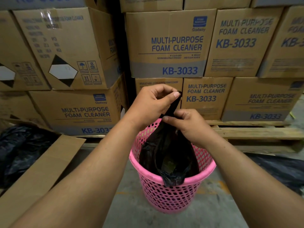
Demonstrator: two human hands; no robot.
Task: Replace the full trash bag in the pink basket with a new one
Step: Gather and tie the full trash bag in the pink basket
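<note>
The gathered neck of the black trash bag (166,145) is pinched near its top by the left hand (153,102) and gripped just below by the right hand (189,127), presumably for closing or tying; the bag body hangs beneath both hands inside the pink basket (172,191), glossy, crinkled, one fold draped over the near rim

Both my forearms are bare from the lower frame edge to the wrists; no sleeve shows on either arm. My left hand (152,102) is ungloved, the thumbnail short and plain. My right hand (189,125) is likewise ungloved, its one visible nail trimmed short. No ring, watch, band or marking shows on either hand or wrist.
</note>
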